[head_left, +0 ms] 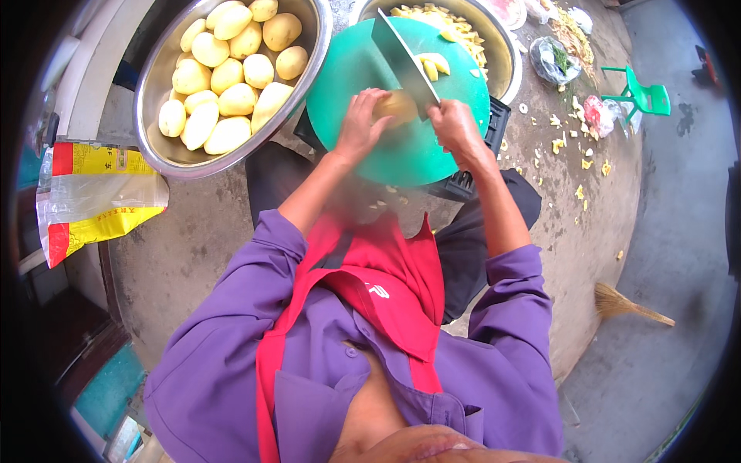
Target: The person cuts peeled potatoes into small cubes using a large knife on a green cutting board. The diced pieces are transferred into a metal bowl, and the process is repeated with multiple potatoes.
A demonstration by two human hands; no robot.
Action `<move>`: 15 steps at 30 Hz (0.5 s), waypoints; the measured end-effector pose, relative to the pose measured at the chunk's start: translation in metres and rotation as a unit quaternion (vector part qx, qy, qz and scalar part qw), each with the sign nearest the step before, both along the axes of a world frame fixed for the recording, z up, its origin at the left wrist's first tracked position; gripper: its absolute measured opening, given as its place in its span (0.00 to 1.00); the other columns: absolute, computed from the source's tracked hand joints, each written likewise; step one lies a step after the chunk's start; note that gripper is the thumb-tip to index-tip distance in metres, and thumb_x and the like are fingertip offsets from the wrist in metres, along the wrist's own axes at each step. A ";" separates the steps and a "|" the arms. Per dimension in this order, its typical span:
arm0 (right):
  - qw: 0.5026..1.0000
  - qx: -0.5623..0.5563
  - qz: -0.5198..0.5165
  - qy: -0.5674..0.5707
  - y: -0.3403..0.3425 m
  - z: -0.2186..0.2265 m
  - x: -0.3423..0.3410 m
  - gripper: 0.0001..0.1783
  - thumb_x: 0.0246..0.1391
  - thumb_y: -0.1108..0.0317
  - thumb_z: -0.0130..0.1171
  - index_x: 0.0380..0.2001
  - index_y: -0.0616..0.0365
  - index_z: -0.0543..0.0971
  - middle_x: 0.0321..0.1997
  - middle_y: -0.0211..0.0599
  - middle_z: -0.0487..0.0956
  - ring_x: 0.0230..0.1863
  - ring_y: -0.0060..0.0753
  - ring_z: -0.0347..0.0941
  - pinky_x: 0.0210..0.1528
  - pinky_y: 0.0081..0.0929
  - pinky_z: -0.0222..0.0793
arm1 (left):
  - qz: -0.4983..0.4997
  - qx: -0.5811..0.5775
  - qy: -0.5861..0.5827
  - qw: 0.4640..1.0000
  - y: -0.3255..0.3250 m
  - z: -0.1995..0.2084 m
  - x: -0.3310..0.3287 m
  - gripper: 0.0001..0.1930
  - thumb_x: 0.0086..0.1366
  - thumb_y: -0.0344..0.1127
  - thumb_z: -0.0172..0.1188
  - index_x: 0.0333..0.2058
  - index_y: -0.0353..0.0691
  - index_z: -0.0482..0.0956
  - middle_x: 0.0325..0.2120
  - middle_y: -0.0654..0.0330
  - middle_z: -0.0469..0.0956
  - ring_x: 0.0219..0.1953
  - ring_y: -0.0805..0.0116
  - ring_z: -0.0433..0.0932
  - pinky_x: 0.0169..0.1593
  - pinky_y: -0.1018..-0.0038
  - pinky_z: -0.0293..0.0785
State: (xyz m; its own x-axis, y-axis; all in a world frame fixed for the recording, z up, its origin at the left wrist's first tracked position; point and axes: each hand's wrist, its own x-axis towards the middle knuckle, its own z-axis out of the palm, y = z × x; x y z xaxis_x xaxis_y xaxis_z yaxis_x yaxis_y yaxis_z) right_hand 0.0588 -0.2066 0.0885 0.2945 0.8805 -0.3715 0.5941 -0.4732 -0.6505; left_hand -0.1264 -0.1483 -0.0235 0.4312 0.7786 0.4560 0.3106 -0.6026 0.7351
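Observation:
A round green cutting board (347, 69) lies before my knees on a black crate. My left hand (361, 122) is on the board, fingers curved against the left side of a peeled potato (397, 108) and holding it; that spot is slightly blurred. In my right hand (455, 127) is the handle of a wide cleaver (405, 65), its blade upright at the potato's right side and pointing away from me. Whether the edge has entered the potato I cannot tell. Right of the blade lie cut potato pieces (434, 65).
At the left stands a large metal basin (147, 116) of whole peeled potatoes. A second metal bowl (509, 73) behind the board holds potato chunks. The black crate (498, 119) shows beneath the board. Peelings, plastic bags (554, 60), a green stool (648, 94) and a broom (625, 305) are rightward.

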 end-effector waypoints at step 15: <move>0.997 0.063 -0.011 0.045 -0.006 0.044 -0.019 0.24 0.64 0.56 0.51 0.28 0.72 0.77 0.14 0.45 0.74 0.11 0.35 0.71 0.16 0.34 0.70 | 0.024 -0.078 -0.053 0.995 -0.006 -0.005 -0.006 0.21 0.54 0.28 0.70 0.47 0.40 0.76 0.46 0.57 0.76 0.47 0.58 0.76 0.49 0.67 0.77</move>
State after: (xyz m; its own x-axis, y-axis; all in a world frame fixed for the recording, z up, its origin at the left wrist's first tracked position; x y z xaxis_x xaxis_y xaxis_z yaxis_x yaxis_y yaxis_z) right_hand 0.0399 -0.2127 0.1324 0.2846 0.9153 -0.2849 0.5202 -0.3970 -0.7561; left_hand -0.1325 -0.1541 -0.0288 0.3482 0.8617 0.3690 0.2516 -0.4651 0.8488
